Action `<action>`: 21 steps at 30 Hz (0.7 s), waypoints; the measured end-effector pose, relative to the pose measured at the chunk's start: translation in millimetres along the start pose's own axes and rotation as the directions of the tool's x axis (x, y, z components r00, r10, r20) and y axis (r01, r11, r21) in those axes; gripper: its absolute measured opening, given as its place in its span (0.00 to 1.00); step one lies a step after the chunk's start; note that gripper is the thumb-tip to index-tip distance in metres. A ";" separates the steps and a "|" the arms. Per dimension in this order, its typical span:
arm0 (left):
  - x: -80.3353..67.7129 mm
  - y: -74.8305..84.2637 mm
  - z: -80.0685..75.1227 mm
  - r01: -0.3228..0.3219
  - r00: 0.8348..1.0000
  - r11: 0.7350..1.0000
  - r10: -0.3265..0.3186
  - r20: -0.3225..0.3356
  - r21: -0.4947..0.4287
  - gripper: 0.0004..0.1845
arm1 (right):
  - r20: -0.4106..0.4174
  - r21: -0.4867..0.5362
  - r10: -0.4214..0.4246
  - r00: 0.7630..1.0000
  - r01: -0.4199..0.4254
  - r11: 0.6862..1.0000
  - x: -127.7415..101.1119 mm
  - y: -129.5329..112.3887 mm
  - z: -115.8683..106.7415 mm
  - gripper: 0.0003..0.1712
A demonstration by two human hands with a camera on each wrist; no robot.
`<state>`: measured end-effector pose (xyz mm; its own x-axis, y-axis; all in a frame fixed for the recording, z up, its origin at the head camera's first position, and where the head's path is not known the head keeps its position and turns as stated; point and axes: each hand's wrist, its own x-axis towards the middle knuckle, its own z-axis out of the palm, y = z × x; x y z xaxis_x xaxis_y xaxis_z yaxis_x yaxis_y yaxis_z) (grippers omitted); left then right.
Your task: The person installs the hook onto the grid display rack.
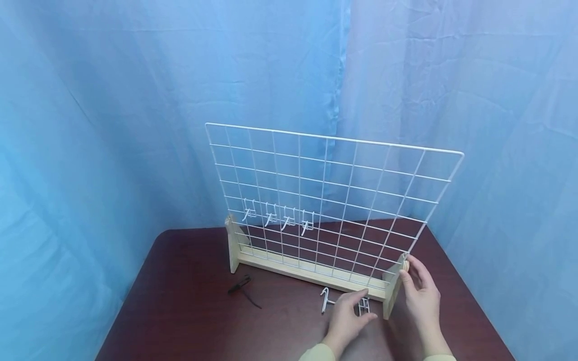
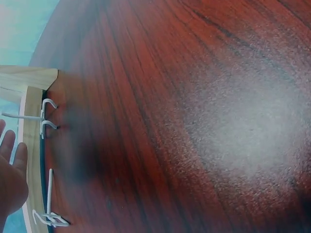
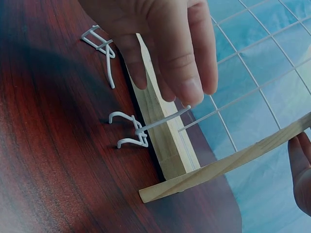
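A white wire grid panel (image 1: 334,190) stands upright in a pale wooden base with a side piece at each end. My right hand (image 1: 423,301) grips the top of the right wooden side piece (image 1: 392,296) between thumb and fingers. Close by, my left hand (image 1: 346,318) hovers with its fingers extended, over the table in front of the base. A loose white wire hook (image 1: 364,306) lies just beyond these fingers; in the right wrist view, the hook's prong (image 3: 165,118) points up near a fingertip. Another loose hook (image 1: 325,301) rests left of the hand.
Several white hooks (image 1: 289,220) hang in a row on the grid's left half. A thin black item (image 1: 244,290) lies on the dark red-brown table (image 1: 189,311), left of the loose hooks. Blue curtains (image 1: 158,100) surround the table's back and sides.
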<state>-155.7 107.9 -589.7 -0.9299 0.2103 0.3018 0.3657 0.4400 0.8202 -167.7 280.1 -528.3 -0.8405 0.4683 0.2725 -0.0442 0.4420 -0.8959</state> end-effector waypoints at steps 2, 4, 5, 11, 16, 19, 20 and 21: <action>1.5 0.3 0.0 0.036 0.999 0.999 -0.036 0.017 -0.037 0.30 | 0.003 0.001 0.006 1.000 -0.006 1.000 -0.5 -0.6 -0.2 0.23; 2.8 0.3 -0.1 0.055 0.998 0.996 -0.053 0.037 -0.065 0.30 | 0.006 0.003 0.010 1.000 -0.010 1.000 -1.0 -0.7 -0.5 0.23; 3.5 0.4 0.0 0.056 0.998 0.996 -0.052 0.047 -0.070 0.31 | 0.008 0.004 0.009 1.000 -0.009 1.000 -1.0 -0.8 -0.7 0.24; 6.3 1.3 3.8 0.019 0.995 0.998 -0.013 0.094 -0.059 0.31 | 0.014 0.002 -0.001 1.000 0.001 1.000 0.1 -0.6 -1.2 0.24; 4.1 2.1 7.1 0.090 0.991 0.978 -0.068 0.117 -0.190 0.27 | 0.012 -0.013 0.003 1.000 -0.003 1.000 -0.8 -0.6 -1.5 0.24; 2.3 1.9 7.2 0.149 0.984 0.953 -0.117 0.132 -0.265 0.25 | 0.013 -0.012 0.006 1.000 -0.005 1.000 -0.7 -0.8 -1.8 0.24; 1.7 1.3 7.2 0.152 0.984 0.952 -0.120 0.132 -0.264 0.23 | 0.014 -0.013 0.005 1.000 -0.005 1.000 -0.4 -0.8 -1.9 0.24; 1.2 0.7 7.0 0.156 0.983 0.952 -0.125 0.132 -0.263 0.22 | 0.014 -0.013 0.003 1.000 -0.002 1.000 -0.1 -0.7 -1.9 0.24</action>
<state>-156.2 114.5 -592.1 -0.9548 0.2672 0.1305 0.1927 0.2217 0.9559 -166.5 281.2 -527.0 -0.8479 0.4589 0.2654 -0.0350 0.4512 -0.8917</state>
